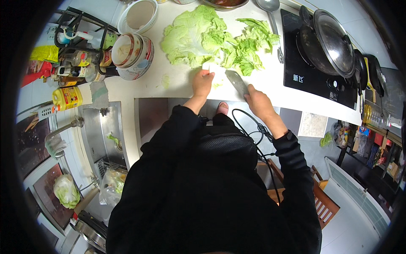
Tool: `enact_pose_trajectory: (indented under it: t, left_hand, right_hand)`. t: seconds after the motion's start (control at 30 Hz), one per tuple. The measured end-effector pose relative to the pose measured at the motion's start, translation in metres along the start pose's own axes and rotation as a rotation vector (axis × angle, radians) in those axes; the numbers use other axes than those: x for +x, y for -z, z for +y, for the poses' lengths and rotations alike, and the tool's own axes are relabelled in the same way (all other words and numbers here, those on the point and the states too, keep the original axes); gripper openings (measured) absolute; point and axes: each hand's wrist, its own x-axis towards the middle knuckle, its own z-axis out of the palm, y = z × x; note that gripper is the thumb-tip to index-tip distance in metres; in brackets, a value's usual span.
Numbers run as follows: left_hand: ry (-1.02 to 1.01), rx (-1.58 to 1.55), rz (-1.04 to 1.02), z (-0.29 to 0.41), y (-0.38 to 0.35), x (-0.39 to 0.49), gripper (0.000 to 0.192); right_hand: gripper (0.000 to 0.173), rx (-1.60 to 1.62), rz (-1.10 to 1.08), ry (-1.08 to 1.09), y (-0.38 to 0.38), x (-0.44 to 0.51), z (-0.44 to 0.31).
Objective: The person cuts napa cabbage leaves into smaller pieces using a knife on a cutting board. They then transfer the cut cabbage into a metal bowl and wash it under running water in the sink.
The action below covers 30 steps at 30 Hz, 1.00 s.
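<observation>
Pale green cabbage leaves lie spread on the white countertop in front of me, with a looser heap of leaf pieces to their right. At the near edge of the leaves, my left hand has its fingers on a white leaf stalk. A kitchen knife is in my right hand, its metal blade pointing up and left towards the stalk. The blade tip is close to the stalk; I cannot tell if they touch. My palm hides the knife's handle.
An induction cooktop bears a lidded wok at the right, beside a metal ladle. Stacked bowls, a white colander and a bottle rack stand left. A steel sink is nearer left. Black cables hang below the counter.
</observation>
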Motion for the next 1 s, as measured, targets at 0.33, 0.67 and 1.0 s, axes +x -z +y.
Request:
enact_pose_trajectory:
  t: [0.33, 0.67, 1.0]
  left_hand:
    - [-0.004, 0.124, -0.301, 0.005, 0.054, -0.003, 0.033]
    - [-0.747, 0.835, -0.297, 0.022, 0.06, -0.033, 0.017]
    - [-0.829, 0.933, -0.442, 0.021, 0.071, -0.035, 0.035]
  right_hand:
    - [0.02, -0.011, 0.02, 0.013, 0.021, 0.0, -0.007]
    - [0.018, -0.272, 0.024, 0.265, 0.001, 0.038, -0.053]
    - [0.022, -0.467, -0.12, 0.258, -0.006, 0.058, -0.073]
